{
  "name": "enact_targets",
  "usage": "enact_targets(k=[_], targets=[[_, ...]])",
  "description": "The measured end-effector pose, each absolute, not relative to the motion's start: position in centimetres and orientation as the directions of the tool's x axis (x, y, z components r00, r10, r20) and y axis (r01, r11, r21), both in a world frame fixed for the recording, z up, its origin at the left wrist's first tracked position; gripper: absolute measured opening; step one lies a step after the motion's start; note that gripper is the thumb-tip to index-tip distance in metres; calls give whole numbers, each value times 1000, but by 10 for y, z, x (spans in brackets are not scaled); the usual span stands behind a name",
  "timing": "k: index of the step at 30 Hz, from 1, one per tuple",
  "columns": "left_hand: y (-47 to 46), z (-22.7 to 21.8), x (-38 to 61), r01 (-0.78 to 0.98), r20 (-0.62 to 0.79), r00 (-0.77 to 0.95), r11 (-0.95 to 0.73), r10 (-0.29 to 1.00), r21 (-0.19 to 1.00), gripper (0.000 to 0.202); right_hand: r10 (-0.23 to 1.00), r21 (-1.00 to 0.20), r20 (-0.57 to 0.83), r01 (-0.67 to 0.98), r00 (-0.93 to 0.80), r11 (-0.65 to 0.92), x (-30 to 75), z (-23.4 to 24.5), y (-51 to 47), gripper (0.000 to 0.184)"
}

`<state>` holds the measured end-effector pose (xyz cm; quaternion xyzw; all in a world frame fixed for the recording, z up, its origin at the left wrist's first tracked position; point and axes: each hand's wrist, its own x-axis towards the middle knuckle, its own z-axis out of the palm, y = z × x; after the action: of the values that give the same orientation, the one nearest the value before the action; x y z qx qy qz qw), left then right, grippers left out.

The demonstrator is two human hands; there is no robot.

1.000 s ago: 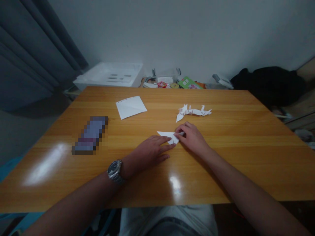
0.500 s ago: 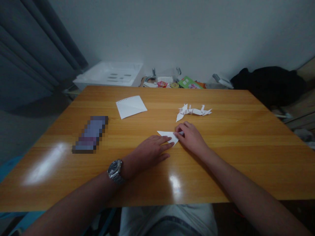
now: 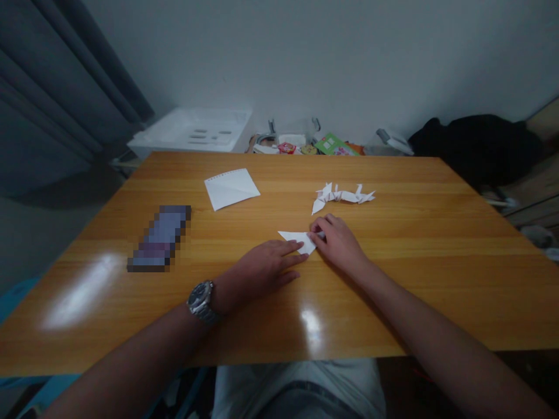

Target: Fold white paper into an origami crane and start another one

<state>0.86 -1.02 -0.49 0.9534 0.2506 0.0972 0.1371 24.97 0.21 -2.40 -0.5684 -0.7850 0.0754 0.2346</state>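
A small white piece of folded paper [image 3: 293, 236] lies on the wooden table, its left end tapering to a point. My left hand [image 3: 273, 262] rests palm down from the lower left, fingers stretched out, with fingertips pressing on the paper's near part. On the paper's right side, my right hand [image 3: 336, 238] has its thumb and fingers closed in a pinch on the edge. The fingers of that hand hide part of the paper. Just beyond my right hand sits a row of folded white paper pieces [image 3: 347, 196].
A white sheet with a perforated edge [image 3: 232, 190] lies at the back left. A pixelated phone-like object [image 3: 161, 238] is on the left of the table [image 3: 414, 233]. Behind the table stand a white tray [image 3: 152, 135] and a green packet [image 3: 334, 144].
Almost nothing differs. The whole view has shifted slightly, and both hands keep their places on the folded paper.
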Motion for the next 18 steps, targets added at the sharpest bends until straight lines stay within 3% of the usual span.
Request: enact_targets(k=[12,18], targets=[[-7,-8,5,423,132,859,-832,494,359,40,924,-435,265,821,-275,369,256,-24,4,6],[-9,-8,8,438,131,856,-836,500,331,51,924,-438,266,819,-275,370,255,-23,3,6]])
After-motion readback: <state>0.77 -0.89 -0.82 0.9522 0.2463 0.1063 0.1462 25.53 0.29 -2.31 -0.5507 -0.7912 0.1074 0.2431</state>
